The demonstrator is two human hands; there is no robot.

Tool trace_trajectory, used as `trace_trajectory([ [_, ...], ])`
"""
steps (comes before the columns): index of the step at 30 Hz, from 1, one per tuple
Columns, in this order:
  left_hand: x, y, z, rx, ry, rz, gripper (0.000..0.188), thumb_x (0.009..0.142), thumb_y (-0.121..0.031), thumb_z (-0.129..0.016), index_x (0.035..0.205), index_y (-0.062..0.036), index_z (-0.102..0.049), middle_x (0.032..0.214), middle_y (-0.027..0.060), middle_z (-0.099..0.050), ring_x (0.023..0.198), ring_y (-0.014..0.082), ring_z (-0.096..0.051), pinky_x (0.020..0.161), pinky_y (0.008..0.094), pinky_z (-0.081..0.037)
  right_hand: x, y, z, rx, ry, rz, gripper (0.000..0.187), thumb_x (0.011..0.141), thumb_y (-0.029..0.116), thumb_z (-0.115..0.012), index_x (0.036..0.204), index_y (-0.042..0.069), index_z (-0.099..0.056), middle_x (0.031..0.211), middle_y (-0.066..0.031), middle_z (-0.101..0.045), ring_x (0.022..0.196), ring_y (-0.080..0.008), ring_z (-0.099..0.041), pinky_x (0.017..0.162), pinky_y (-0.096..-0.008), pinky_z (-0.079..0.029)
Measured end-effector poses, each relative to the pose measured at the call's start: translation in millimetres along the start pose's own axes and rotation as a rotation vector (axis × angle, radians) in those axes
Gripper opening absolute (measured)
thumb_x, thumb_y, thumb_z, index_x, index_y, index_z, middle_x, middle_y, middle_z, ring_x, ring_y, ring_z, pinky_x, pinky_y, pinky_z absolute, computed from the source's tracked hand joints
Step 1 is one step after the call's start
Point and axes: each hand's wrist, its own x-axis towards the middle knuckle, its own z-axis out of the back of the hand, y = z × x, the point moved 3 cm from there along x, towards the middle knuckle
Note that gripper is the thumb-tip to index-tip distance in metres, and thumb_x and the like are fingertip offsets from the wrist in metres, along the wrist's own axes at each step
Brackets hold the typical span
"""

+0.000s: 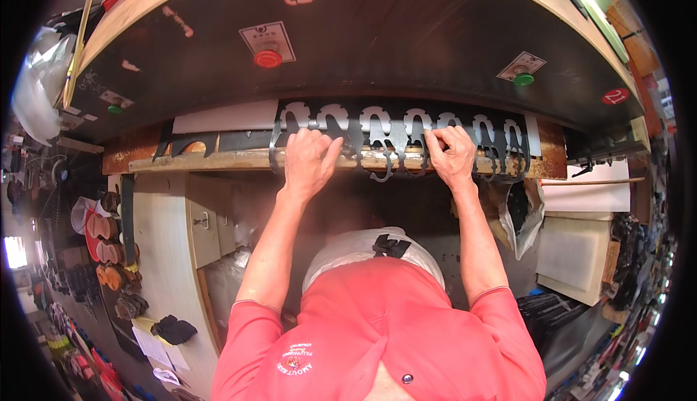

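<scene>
A black sheet (355, 136) with a row of several horseshoe-shaped cut-outs lies along the front of the work surface, its ragged lower strips hanging over the wooden edge. My left hand (311, 160) is closed on the left part of this sheet, thumb toward the right and fingers curled over. Farther right, my right hand (453, 153) pinches the sheet between thumb and forefinger beside one of the cut-outs. Parts of the sheet are hidden behind both hands. White shows through the openings.
A wide dark machine beam (392, 38) spans above the sheet, with a red button (268, 58) and a green button (523, 79). The wooden edge (239, 161) runs below. Left stand a pale cabinet (163, 219) and stacked brown pieces (109, 252); a white bag (528, 216) hangs right.
</scene>
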Motion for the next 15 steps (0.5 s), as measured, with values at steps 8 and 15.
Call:
trace_trajectory([
  [8,-24,-7,4,-0.08,0.013,0.074,0.026,0.087,-0.014,-0.082,0.074,-0.0078,-0.06,0.074,0.0076,-0.057,0.076,0.0303,-0.055,0.07,0.0447,-0.041,-24,-5,3,0.244,-0.042,-0.406,0.018,0.097,0.01,-0.078,0.083,-0.001,-0.073,0.069,-0.0055,-0.063,0.062,-0.0129,-0.055,0.059,-0.0295,-0.044],
  [15,-69,-14,49,-0.452,0.323,0.267,0.013,0.09,-0.009,-0.077,0.081,-0.0019,-0.071,0.084,0.0109,-0.071,0.084,0.0311,-0.067,0.081,0.0411,-0.053,-13,83,-42,0.347,0.072,-0.209,0.016,0.094,0.002,-0.077,0.109,-0.002,-0.073,0.105,-0.0083,-0.069,0.089,-0.0152,-0.066,0.081,-0.0283,-0.055],
])
